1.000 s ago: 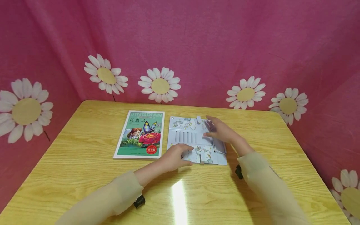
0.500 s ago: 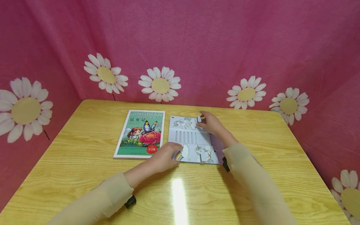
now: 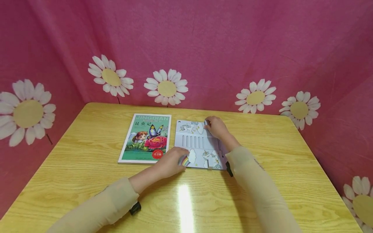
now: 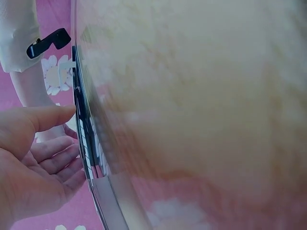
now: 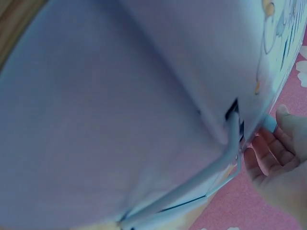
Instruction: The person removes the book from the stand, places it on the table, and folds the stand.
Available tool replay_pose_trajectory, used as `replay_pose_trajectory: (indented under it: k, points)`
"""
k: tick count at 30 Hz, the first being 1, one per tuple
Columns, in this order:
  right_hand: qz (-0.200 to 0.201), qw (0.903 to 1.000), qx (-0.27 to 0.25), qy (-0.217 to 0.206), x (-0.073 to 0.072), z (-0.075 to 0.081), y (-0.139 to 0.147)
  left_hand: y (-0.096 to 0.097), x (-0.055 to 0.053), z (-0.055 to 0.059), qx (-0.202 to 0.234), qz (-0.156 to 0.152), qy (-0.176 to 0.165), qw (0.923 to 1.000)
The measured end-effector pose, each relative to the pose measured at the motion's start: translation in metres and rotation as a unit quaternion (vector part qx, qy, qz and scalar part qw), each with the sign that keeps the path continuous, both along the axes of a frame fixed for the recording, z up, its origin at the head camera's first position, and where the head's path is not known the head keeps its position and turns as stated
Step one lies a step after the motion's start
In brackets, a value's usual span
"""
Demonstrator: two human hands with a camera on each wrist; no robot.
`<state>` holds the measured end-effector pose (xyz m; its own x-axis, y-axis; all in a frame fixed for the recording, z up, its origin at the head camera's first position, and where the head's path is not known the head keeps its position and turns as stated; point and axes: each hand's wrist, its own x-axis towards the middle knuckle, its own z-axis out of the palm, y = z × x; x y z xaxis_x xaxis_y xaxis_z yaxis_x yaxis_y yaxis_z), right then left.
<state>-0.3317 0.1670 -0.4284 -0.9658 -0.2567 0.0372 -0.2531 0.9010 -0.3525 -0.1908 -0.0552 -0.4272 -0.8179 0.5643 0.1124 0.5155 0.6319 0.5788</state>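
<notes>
A pale lilac folding book stand [image 3: 193, 142] with unicorns, clouds and a rainbow lies flat on the table, with a row of slots across its middle. My left hand [image 3: 170, 162] rests on its front left corner, thumb at the front edge and fingers loosely bent over the upper face. At the far edge my right hand [image 3: 217, 127] pinches a small tab [image 5: 269, 123] between thumb and fingers. A second tab [image 3: 209, 164] stands at the front edge. The right wrist view shows a bent wire leg [image 5: 182, 182] close up; the right forearm partly covers the stand's right side.
Left of the stand lies a green-covered children's book [image 3: 145, 138] with a butterfly and a red flower. Both things are on a yellow wood-grain table [image 3: 87, 181]. A pink curtain [image 3: 204, 48] with white daisies hangs behind and along both sides.
My right hand has moved left from the stand's right part to the far-edge tab and taken hold of it. The left hand has shifted left to the corner. The loose right part now lies flatter.
</notes>
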Motion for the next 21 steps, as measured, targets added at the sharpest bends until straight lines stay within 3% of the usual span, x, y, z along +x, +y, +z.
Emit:
replay_pose_trajectory:
  k: [6,12,21]
  points:
    - [-0.003,0.9996,-0.014,-0.023,-0.002,0.000,0.005,0.001,-0.003,0.002,-0.008,-0.015,-0.011,0.9998]
    - [0.040,0.9948,-0.062,-0.071,0.009,0.017,0.019,-0.004,-0.005,0.010,-0.042,-0.032,-0.026,0.9982]
    - [0.099,0.9915,-0.028,-0.080,0.038,0.061,0.040,-0.030,-0.007,0.042,-0.069,0.016,-0.024,0.9972]
